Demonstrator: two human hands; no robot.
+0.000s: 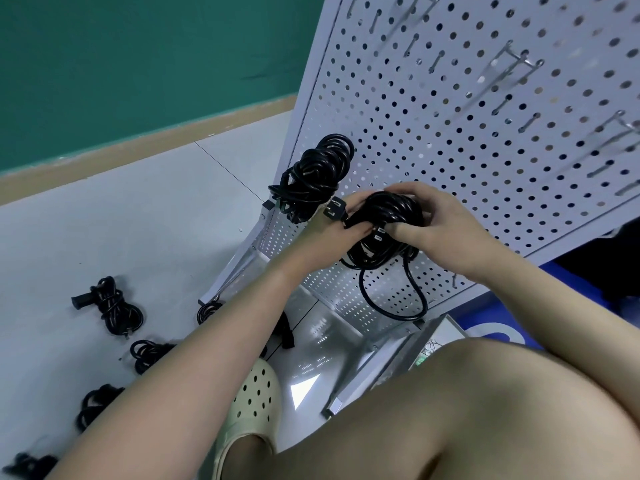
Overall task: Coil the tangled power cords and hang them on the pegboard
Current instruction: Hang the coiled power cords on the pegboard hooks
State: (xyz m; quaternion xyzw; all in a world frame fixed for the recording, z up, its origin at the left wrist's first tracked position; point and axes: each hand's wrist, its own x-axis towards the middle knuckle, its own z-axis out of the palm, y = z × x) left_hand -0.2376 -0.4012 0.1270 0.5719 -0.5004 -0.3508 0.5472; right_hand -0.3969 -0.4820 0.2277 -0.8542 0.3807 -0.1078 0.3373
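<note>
The right hand (440, 223) grips a coiled black power cord (388, 223), fingers curled over the top of the bundle and thumb pressed against its lower front; the left hand (341, 225) holds the same bundle from the left side, fingers curled around the strands just beside the three-pin plug (335, 208), which projects to the left of the coil; one loose loop (394, 296) of this cord hangs below the bundle, in front of the lower part of the pegboard. The bundle is held directly in front of the white pegboard (485, 140); whether it touches the panel or a hook cannot be determined. A second coiled cord (315, 174) hangs at the left edge of the pegboard, just above and left of the hands. Metal hooks (516, 62) project from the upper part of the panel; the panel stands on a metal base frame (239, 261). On the grey floor (104, 220) to the left lie further black cord bundles: one with a connector showing (110, 304), one nearer (149, 353), another below it (95, 405), partly hidden by the left forearm. A cream perforated clog (249, 407) rests on the floor beside the frame; a bare knee (485, 410) fills the lower right; a green wall (138, 57) stands behind.
</note>
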